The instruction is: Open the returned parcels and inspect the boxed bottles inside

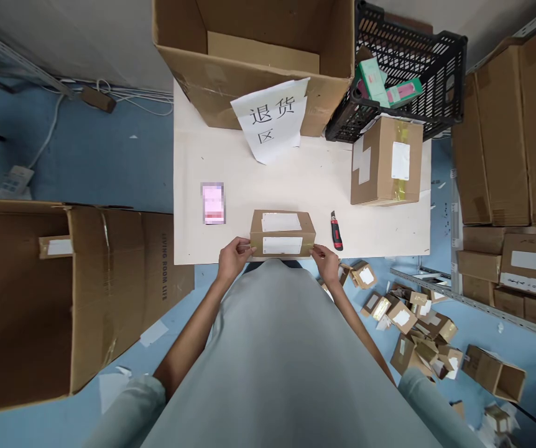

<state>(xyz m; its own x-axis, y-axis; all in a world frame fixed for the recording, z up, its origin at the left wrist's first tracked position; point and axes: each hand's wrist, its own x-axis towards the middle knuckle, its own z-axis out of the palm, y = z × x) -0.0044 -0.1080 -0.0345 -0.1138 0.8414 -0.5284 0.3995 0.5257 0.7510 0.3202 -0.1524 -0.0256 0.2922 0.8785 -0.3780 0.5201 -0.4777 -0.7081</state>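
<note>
A small brown cardboard box (282, 231) with two white labels sits at the near edge of the white table (296, 177). My left hand (233, 257) grips the box's left end with curled fingers. My right hand (326, 261) holds its right end the same way. A red and black utility knife (336, 231) lies on the table just right of the box. A phone (212, 203) lies to the left of it.
A taller labelled box (386, 162) stands at the table's right. Behind are a big open carton (258, 56) with a paper sign (275, 118) and a black crate (408, 68). A large carton (63, 292) stands left; several small boxes (417, 323) litter the blue floor right.
</note>
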